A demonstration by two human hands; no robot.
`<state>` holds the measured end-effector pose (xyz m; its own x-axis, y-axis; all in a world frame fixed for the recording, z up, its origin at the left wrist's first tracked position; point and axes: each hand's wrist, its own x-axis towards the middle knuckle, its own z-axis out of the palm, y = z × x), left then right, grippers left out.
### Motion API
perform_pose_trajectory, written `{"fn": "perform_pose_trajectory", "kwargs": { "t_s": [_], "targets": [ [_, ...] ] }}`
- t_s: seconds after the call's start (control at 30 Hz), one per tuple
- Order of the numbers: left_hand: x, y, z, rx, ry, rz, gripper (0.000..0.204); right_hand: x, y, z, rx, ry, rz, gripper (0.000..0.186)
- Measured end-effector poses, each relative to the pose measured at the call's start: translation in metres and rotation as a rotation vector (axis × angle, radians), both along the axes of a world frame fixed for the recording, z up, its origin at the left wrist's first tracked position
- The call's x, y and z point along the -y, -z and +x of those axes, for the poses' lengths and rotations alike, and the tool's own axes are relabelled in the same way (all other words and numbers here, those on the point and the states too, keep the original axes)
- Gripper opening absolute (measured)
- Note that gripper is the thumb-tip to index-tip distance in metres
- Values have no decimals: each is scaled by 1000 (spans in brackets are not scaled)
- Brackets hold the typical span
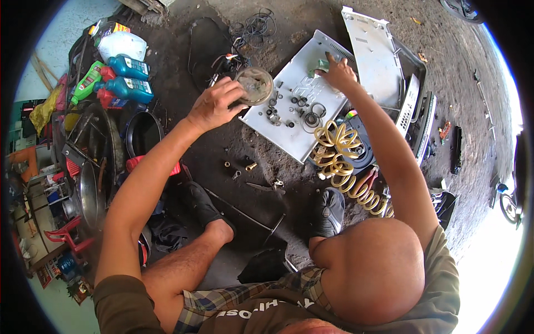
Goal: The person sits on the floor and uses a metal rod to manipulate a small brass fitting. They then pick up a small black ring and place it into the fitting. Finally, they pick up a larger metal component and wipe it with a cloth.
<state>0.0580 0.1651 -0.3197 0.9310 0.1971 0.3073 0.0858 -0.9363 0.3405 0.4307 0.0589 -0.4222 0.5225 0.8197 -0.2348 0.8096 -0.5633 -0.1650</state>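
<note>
My left hand (218, 101) is closed on a shallow round, grimy container (255, 83) with murky contents, held left of a pale metal panel (267, 131). My right hand (340, 72) is over the panel's far part, its fingers apart and bent, right beside a crumpled green piece (317, 67), which it partly covers; whether it touches this is unclear. On the panel lie several black rings (315, 110), small fittings and dark round parts. Several brass-coloured fittings (250, 166) lie on the dark ground below it.
A second metal panel (374, 58) stands right. Coiled yellow hose (339, 142) lies below it. Bottles (128, 89), a black pan (143, 136) and clutter fill the left. A T-handled rod (249, 220) lies between my feet; tangled black wires (253, 30) lie at the back.
</note>
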Motion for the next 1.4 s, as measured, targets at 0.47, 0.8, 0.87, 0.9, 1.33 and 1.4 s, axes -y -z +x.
{"fn": "perform_pose_trajectory", "kwargs": {
  "t_s": [0.47,0.8,0.87,0.9,1.33,1.4],
  "targets": [
    [-9,0,-9,-29,-69,24,29,26,-21,-35,5,-60,313,55],
    [-12,2,-6,12,-47,20,30,28,21,-148,-2,-630,307,100],
    [-12,0,-9,13,-53,20,30,32,28,-154,40,-700,306,95],
    [-13,0,-11,14,-61,17,30,30,28,-157,19,-698,304,92],
    [-12,2,-24,10,-69,16,29,52,20,-163,3,-818,451,49],
    [-11,2,-20,10,-68,14,30,47,28,-160,-10,-808,397,38]
  ]
}}
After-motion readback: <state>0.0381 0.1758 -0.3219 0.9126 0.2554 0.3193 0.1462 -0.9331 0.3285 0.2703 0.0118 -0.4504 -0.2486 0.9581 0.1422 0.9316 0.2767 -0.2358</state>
